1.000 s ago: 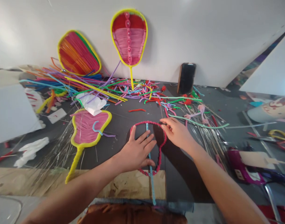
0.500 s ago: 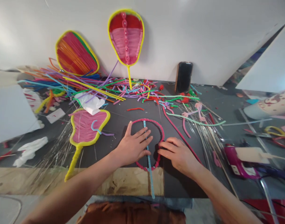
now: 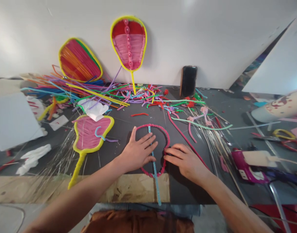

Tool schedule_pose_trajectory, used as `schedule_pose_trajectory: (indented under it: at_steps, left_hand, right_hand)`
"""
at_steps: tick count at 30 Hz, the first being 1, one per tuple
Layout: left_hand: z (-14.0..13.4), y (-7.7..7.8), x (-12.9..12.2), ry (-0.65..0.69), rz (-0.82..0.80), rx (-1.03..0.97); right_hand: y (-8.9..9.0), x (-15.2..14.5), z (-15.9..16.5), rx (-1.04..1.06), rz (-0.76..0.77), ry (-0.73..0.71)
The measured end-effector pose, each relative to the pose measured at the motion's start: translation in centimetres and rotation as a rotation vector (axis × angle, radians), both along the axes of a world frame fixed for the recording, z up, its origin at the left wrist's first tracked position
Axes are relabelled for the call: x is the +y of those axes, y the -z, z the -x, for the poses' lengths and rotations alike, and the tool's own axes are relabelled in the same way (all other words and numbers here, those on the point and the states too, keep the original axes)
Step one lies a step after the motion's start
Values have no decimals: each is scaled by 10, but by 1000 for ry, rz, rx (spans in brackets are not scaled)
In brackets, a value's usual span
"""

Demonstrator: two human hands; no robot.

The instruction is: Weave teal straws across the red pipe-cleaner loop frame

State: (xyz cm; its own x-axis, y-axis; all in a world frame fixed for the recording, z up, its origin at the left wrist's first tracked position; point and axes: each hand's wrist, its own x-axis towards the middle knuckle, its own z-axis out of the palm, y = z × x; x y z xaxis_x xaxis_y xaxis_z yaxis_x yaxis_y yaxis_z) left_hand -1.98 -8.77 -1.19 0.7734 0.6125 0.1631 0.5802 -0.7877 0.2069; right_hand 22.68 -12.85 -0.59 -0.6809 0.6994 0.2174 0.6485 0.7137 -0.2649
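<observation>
A loop of twisted dark-pink pipe cleaner (image 3: 168,137) lies on the dark tabletop in front of me. A light-blue pipe-cleaner stem (image 3: 156,184) runs down its middle and sticks out below, past the table's front edge. My left hand (image 3: 138,150) rests flat across the loop's left side and the stem, fingers spread, hiding part of both. At the loop's right side, my right hand (image 3: 184,160) has its bent fingertips closed on the pink edge. Left of my hands lies a pink fan shape (image 3: 92,132) with a yellow border and handle.
Two finished-looking fan shapes, one pink and red (image 3: 129,45), one orange and red (image 3: 80,61), lean on the wall. Loose pipe cleaners (image 3: 97,92) pile behind. A phone (image 3: 188,81) stands upright. On the right are a magenta glue gun (image 3: 246,166) and scissors (image 3: 284,137).
The view has shifted slightly. Both hands keep nearly the same places on the pink loop, and nothing has been let go or picked up.
</observation>
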Motion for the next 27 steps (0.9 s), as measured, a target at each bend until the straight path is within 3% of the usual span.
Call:
schedule_pose_trajectory:
  at_steps: [3, 7, 11, 17, 20, 24, 27]
  left_hand:
    - [2, -6, 2, -29, -30, -66]
    - [13, -17, 13, -338, -101, -213]
    - [28, -19, 27, -582, -75, -269]
    - [32, -6, 32, -597, 41, -201]
    - [31, -5, 30, -571, 79, -261]
    - [33, -17, 28, -630, 112, -480]
    - [34, -33, 23, -728, 156, -807]
  right_hand:
    - [-5, -4, -3, 116, -5, 148]
    - [-13, -20, -5, 221, 81, 428]
    - [-19, -45, 13, 137, 146, 449]
    - [-15, -73, 62, -72, 159, 421]
    - [-7, -77, 74, -94, 174, 460]
    - [-2, -69, 71, 76, 163, 558]
    - [-9, -53, 65, 252, 83, 622]
